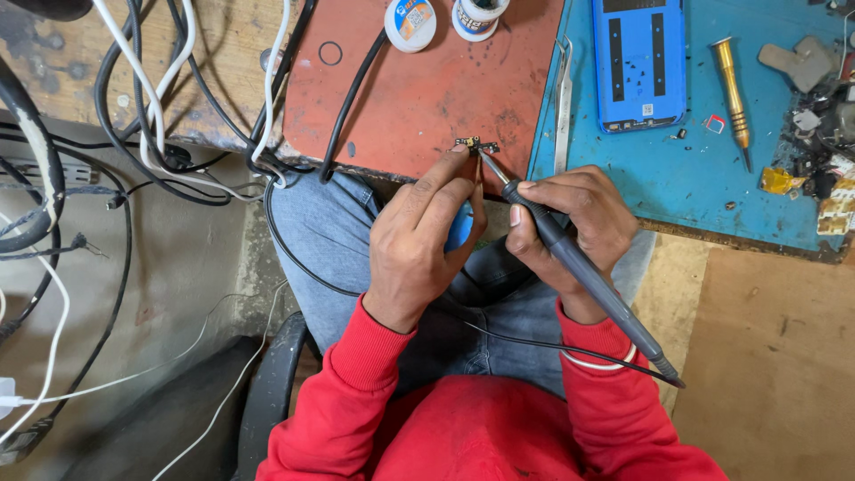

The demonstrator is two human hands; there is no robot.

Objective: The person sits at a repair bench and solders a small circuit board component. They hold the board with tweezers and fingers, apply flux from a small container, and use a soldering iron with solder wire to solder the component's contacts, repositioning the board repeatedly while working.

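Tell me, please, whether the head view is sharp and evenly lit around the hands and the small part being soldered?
Head view: light is soft and even, with no harsh glare on the red mat. The left hand, right hand and soldering iron are sharp. The small part at the iron's tip is too tiny to show detail. The cables bow slightly from wide-angle distortion.

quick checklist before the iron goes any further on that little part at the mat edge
1. Small part pinned by left hand fingertip: ok.
2. Soldering iron gripped firmly in right hand: ok.
3. Tip on the part: looks touching, ok.
4. Fingertip clear of the hot tip: not ok, very close.
5. Part fully supported on red mat: cannot tell, it sits at the edge.
6. Iron cord free of snags: ok, lies loose over the lap.
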